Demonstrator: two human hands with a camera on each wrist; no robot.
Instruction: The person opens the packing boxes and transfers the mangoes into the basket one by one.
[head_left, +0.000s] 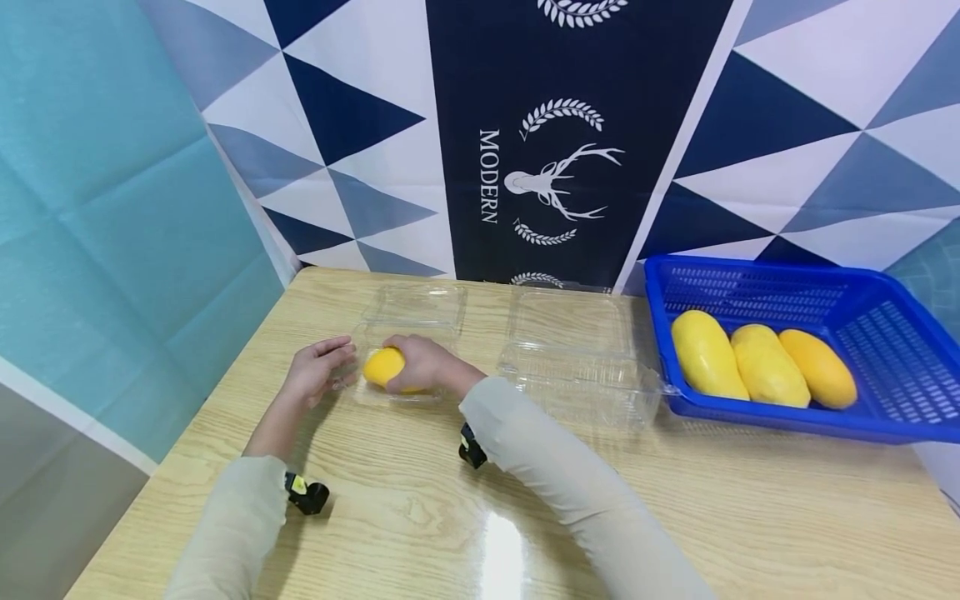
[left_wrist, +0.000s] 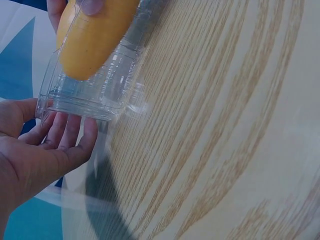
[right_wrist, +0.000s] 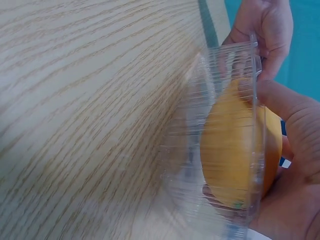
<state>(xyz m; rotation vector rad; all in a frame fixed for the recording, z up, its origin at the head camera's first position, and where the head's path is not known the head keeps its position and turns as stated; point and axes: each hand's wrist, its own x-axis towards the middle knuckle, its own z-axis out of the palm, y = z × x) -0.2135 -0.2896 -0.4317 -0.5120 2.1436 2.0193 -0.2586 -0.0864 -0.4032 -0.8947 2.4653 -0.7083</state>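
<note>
A yellow mango (head_left: 383, 366) is in my right hand (head_left: 422, 364), whose thumb and fingers grip it from above. Through the clear wall, the right wrist view shows the mango (right_wrist: 230, 145) partly down inside a clear plastic clamshell container (right_wrist: 200, 200). Its lid (head_left: 420, 307) lies folded back toward the wall. My left hand (head_left: 321, 369) is at the container's left end. In the left wrist view, the left thumb is at the container's rim (left_wrist: 45, 95) and the fingers (left_wrist: 70, 132) touch the end wall below it.
A second clear clamshell container (head_left: 573, 375) stands open to the right. Beyond it, a blue plastic basket (head_left: 787, 425) holds three mangoes (head_left: 768, 367). The wooden table (head_left: 405, 517) meets a patterned wall cloth (head_left: 375, 192) at the back.
</note>
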